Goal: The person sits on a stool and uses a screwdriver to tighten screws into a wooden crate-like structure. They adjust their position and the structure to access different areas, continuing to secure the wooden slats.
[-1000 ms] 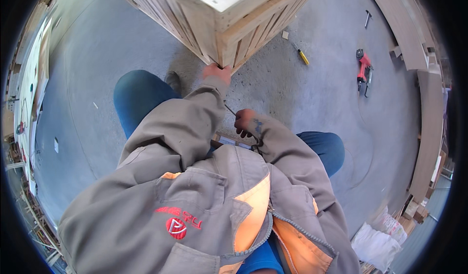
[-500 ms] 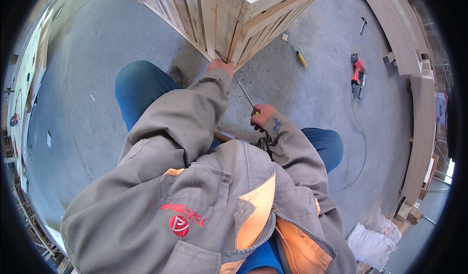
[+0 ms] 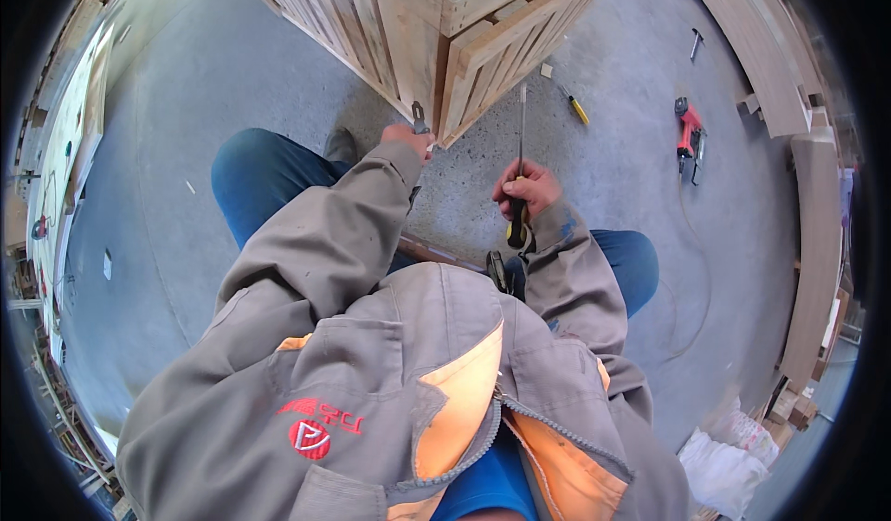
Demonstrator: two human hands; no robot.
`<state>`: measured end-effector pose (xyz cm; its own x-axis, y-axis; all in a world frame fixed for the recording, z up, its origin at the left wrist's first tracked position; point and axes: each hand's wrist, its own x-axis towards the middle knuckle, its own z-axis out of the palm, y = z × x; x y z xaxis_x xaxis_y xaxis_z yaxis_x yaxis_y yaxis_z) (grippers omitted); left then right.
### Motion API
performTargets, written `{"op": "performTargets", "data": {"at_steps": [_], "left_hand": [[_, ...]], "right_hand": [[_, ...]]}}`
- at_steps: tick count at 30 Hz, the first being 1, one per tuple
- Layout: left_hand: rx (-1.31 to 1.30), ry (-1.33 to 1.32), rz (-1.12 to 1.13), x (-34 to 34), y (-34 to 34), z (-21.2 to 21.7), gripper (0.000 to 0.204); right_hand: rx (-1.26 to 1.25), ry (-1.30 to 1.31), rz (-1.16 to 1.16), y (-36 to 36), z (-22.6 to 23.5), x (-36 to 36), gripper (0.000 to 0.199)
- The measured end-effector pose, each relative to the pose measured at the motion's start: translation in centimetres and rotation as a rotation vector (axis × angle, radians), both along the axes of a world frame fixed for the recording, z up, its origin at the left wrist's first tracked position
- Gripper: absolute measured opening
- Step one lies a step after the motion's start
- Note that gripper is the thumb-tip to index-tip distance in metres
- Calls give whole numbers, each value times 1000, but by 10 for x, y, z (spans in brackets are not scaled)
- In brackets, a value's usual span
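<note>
My left hand [image 3: 406, 139] is closed around what looks like a pair of pliers [image 3: 419, 116], its dark metal head sticking up past the fingers. That hand is at the bottom corner of a slatted wooden crate [image 3: 422, 52]. To its right, my right hand [image 3: 529, 189] grips a long screwdriver [image 3: 522, 131] by its black and yellow handle. The metal shaft points away from me, beside the crate's right side, and its tip appears apart from the wood. My left fingers partly hide the pliers.
On the concrete floor to the right lie a yellow-handled tool [image 3: 579, 110], a small pale block [image 3: 547, 71], a hammer [image 3: 696, 45] and a red power tool [image 3: 688, 131] with a hose. Long wooden boards [image 3: 806, 261] line the right side. White sacks [image 3: 719, 465] lie lower right.
My right hand has moved right and slightly away from me, turning the screwdriver from a leftward slant to pointing straight ahead. The left hand has drawn back slightly, and the pliers' head now points upward.
</note>
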<state>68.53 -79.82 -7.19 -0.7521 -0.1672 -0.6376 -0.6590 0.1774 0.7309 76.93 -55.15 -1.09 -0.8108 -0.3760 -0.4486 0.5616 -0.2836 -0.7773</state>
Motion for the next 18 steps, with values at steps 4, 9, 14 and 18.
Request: {"op": "performTargets", "data": {"at_steps": [4,9,14,18], "left_hand": [[40,19,-89,16,-3,18,21],[135,18,-169,24,-9,24,17],[114,15,-302,27,-8,19,13],[93,5,-323,29,-6,12,14]], "right_hand": [[-170,160,-44,8,13,0,9],[-248,254,-67,8,23,-3,9],[-340,362,-75,10,34,-6,12],[-396,398,-122,11,40,-8,21]]}}
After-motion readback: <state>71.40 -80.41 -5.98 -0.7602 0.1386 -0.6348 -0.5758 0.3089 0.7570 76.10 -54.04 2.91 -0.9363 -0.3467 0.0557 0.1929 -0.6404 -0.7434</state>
